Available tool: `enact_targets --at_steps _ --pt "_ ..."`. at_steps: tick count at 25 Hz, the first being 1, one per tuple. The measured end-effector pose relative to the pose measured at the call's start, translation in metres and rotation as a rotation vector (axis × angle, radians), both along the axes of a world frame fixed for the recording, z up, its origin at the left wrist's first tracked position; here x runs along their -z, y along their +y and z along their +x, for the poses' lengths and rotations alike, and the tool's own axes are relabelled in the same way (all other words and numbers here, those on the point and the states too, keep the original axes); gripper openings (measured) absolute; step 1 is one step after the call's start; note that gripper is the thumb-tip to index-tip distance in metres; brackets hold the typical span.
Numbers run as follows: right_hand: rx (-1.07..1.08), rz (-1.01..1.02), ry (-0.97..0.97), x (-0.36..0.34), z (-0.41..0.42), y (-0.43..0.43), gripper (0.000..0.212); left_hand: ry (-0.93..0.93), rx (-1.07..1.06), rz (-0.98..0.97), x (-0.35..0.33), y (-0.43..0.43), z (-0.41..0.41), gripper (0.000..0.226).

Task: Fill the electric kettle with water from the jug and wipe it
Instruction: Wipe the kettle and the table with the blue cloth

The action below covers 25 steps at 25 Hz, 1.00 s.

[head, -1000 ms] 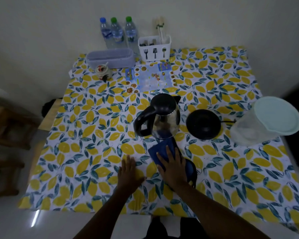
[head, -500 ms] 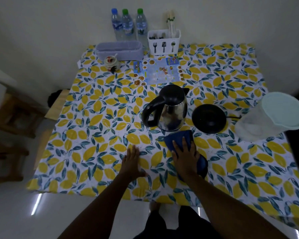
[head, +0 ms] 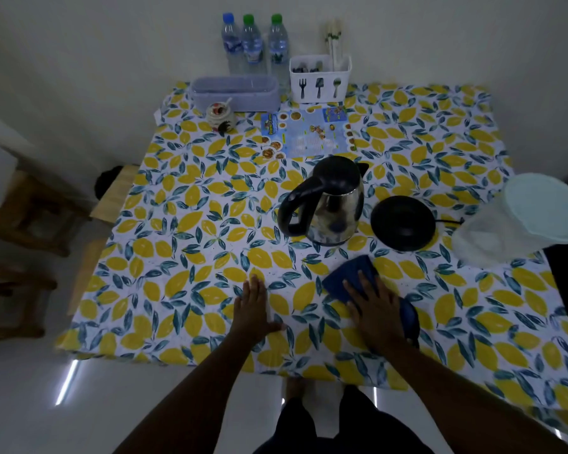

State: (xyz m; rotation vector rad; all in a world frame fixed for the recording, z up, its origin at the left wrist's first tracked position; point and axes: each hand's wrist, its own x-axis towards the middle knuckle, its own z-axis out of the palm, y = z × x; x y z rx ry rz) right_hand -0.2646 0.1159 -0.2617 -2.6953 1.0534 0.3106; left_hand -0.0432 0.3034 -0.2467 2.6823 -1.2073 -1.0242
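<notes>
Nothing moves much since before: right hand (head: 376, 311) lies spread, probably pressing blue cloth (head: 353, 278); kettle (head: 332, 204) stands just beyond it.

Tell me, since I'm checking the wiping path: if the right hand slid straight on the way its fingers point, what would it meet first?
Probably the kettle: the right hand lies flat on the cloth, pointing toward its base.

A table covered in a lemon-print tablecloth (head: 191, 244) carries a steel electric kettle (head: 328, 208), its black base (head: 403, 222) and a lidded plastic jug (head: 518, 221). A blue cloth (head: 348, 276) lies near the front edge. Along the back stand three water bottles (head: 253, 44), a cutlery holder (head: 320, 80), a lavender tray (head: 235, 93), a small jar (head: 220, 117) and a leaflet (head: 309, 132).
</notes>
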Motion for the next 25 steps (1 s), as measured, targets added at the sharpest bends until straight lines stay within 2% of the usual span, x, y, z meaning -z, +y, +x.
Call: enact_targets --at_steps 3,5,7,9,12,14,16,18,21,25 --pt "0.225 0.014 -0.026 -0.002 0.042 -0.016 0.052 -0.007 -0.002 0.003 0.001 -0.001 0.0 0.126" --pt "0.265 0.037 -0.041 -0.004 0.072 -0.001 0.052 -0.003 -0.007 -0.007 0.002 -0.001 0.001 0.126" --pt "0.163 0.046 -0.05 -0.002 0.084 0.03 0.05 -0.007 -0.003 -0.013 0.003 0.001 0.0 0.125" --pt "-0.028 0.06 -0.04 0.0 0.072 0.061 0.049 -0.018 0.002 -0.015 0.004 0.001 0.0 0.125" --pt "-0.277 0.068 -0.026 0.002 0.02 0.074 0.049 -0.024 -0.004 -0.015 0.003 0.0 0.0 0.124" --pt "-0.349 0.013 -0.02 0.004 -0.017 0.054 0.048 -0.013 -0.008 -0.008 0.003 0.0 0.0 0.124" --pt "-0.276 -0.013 0.029 0.001 -0.039 0.019 0.048 -0.006 -0.003 0.012 0.003 0.0 0.0 0.125" --pt "-0.064 -0.021 0.054 -0.004 -0.038 -0.014 0.05 -0.004 -0.013 0.041 0.001 -0.006 -0.002 0.123" --pt "0.204 0.008 -0.011 -0.006 -0.012 -0.035 0.051 -0.004 0.042 -0.003 -0.005 -0.018 -0.017 0.113" --pt "0.208 0.001 -0.006 -0.005 -0.007 -0.018 0.055 0.045 0.199 -0.057 -0.008 -0.039 -0.069 0.097"
